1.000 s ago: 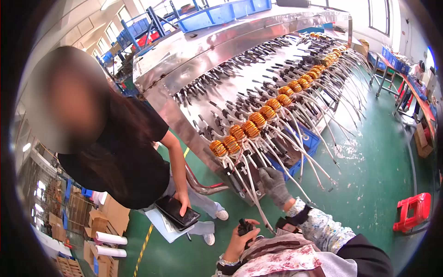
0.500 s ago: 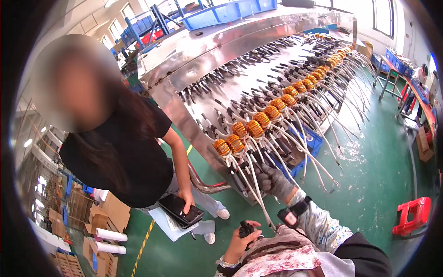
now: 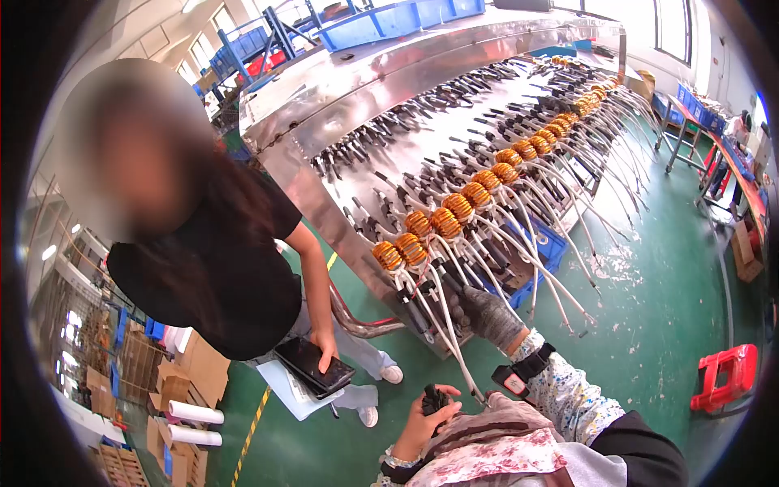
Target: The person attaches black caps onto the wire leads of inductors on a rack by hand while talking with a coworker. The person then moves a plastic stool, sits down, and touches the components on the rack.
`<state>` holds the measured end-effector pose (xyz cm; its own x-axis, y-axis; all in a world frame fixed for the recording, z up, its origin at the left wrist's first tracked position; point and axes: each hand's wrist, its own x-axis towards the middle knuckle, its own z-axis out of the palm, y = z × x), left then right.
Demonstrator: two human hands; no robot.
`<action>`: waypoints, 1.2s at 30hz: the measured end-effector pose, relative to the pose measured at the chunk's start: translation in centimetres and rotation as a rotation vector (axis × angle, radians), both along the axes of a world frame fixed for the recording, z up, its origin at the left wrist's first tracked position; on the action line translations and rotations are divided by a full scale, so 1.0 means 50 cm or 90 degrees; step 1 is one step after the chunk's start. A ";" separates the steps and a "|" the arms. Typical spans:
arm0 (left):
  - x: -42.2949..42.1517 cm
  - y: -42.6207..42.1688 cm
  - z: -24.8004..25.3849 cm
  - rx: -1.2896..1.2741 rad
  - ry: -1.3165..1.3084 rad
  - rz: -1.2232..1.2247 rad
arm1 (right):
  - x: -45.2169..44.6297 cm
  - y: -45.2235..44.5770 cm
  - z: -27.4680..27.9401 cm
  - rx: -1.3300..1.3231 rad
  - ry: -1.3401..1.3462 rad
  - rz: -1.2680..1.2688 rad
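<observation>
My right hand point(image 3: 488, 316), in a grey glove, is at the near edge of the metal table point(image 3: 280, 154), among hanging cables. Its fingers curl beside white cables point(image 3: 445, 312) and black-sleeved cable ends; what they grip is partly hidden. Copper-wound ring coils point(image 3: 446, 221) sit in a long row on the table, with white leads and black ends around them. Low in front of my body, my bare left hand point(image 3: 415, 430) is closed around a bunch of small black parts point(image 3: 436, 399), too small to name. White cable ends reach down close to my apron.
At the left stands a person in a black shirt point(image 3: 219, 284), holding a black phone or wallet point(image 3: 312, 367) and papers. A blue crate point(image 3: 542, 252) is under the cables. Blue bins point(image 3: 398, 23) line the table's back. A red stool point(image 3: 725, 377) stands right; cardboard point(image 3: 195, 369) lies left.
My right hand has shifted slightly, its fingers reaching up a little more along the cables. My left hand stays low with the black parts. The view has moved slightly.
</observation>
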<state>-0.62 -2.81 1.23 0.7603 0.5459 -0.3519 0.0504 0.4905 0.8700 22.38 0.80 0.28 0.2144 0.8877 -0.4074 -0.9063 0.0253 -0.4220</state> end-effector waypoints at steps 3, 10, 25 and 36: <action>0.003 -0.003 0.001 -0.026 0.016 0.002 | 0.013 -0.001 -0.008 0.076 0.010 0.082; 0.001 -0.007 0.007 0.007 0.017 -0.005 | 0.032 0.026 -0.053 0.183 0.054 0.181; 0.000 -0.010 -0.004 -0.022 -0.015 -0.008 | -0.086 -0.146 0.089 0.423 -0.866 0.183; 0.015 -0.014 0.017 -0.061 -0.055 -0.022 | 0.005 -0.172 0.025 -0.102 -0.434 0.066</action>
